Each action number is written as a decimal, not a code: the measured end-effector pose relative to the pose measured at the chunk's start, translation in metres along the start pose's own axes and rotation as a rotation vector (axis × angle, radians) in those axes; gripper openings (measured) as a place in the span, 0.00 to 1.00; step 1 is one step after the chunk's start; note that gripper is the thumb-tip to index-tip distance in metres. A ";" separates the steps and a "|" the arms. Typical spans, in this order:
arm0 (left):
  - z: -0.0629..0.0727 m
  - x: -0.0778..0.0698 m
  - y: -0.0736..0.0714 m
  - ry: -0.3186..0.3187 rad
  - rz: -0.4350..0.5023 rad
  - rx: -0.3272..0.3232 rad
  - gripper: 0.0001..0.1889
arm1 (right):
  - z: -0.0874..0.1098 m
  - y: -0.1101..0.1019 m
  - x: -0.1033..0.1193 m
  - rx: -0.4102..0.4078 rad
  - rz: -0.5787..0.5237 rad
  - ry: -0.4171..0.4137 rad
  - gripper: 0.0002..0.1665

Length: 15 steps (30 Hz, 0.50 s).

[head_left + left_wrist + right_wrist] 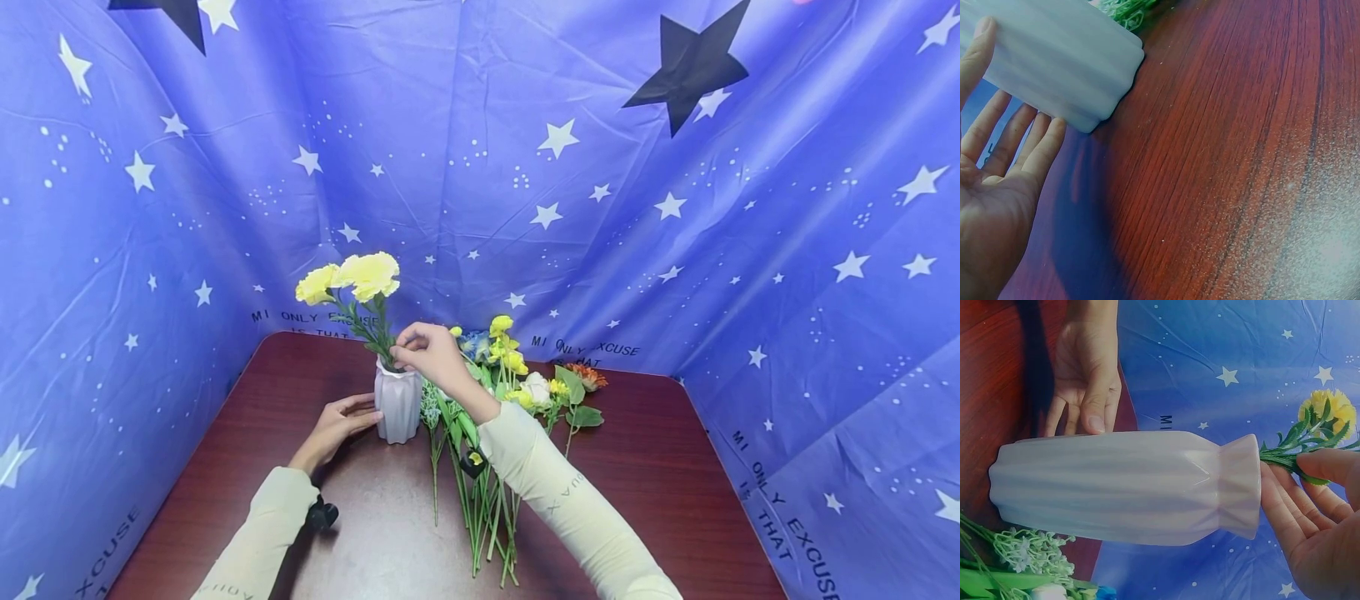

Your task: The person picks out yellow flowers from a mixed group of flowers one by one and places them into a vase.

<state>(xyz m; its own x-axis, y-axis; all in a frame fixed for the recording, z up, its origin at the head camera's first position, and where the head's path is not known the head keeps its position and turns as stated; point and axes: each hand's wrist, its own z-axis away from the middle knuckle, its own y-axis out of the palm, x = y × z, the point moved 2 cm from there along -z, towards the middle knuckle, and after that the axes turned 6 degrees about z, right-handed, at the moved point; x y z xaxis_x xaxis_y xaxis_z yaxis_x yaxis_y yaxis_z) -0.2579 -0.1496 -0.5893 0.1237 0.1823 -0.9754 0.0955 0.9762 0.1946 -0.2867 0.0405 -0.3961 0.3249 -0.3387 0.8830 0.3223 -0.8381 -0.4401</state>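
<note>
Cloth printed with stars walled in the bench. Loose flowers lay on it, just right of a pale fluted vase, which stood upright with yellow flowers rising from its mouth. The left hand had its fingers loosely spread, touching the vase's side; the right hand pinched their green stems just above the mouth.

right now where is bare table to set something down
Bare patches of the table: right, between the right sleeve and the right edge; front, between the left sleeve and the loose flowers; left, between the left hand and the left edge. Crowded: around the vase, with the right hand at its mouth, and right of it, among the loose flowers.
</note>
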 end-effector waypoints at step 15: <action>0.000 -0.001 0.000 0.010 0.006 0.006 0.32 | -0.002 0.001 0.004 -0.015 0.180 0.066 0.04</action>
<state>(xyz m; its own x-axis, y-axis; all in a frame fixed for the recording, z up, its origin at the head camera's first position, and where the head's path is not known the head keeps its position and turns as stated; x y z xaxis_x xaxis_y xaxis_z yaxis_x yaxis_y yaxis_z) -0.2580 -0.1501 -0.5886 0.1141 0.1891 -0.9753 0.1005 0.9745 0.2007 -0.2874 0.0377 -0.3928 0.3168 -0.5105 0.7994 0.2506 -0.7678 -0.5896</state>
